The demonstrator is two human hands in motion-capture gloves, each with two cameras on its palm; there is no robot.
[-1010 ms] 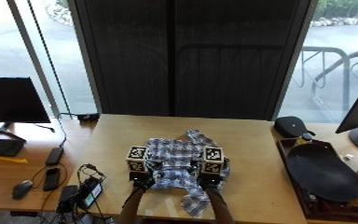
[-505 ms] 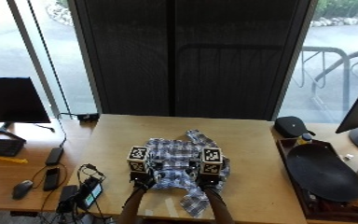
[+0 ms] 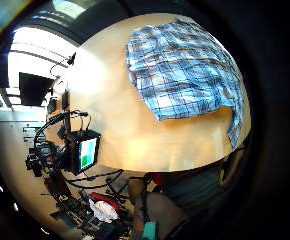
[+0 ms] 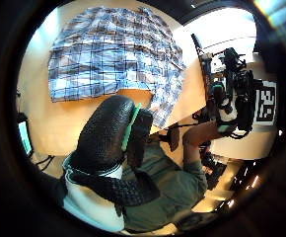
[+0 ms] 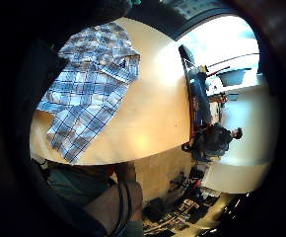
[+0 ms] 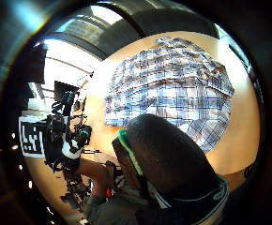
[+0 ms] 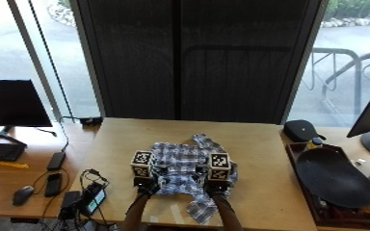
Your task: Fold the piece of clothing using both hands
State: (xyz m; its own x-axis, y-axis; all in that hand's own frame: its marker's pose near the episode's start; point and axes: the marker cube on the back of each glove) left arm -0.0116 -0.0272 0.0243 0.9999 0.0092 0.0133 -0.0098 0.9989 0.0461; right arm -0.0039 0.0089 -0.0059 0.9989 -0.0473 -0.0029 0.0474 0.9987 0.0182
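A blue-and-white plaid shirt [image 7: 188, 171] lay crumpled near the table's [image 7: 262, 149] front edge, one sleeve trailing over it. The left hand [image 7: 144, 180] and right hand [image 7: 216, 183] hovered above; whether their fingers were open, I could not tell.

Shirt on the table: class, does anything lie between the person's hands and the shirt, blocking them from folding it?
Nothing visible does. In the outside view both hands, left and right, are already at the shirt, which lies on bare table. The palm views show only cloth and tabletop under them.
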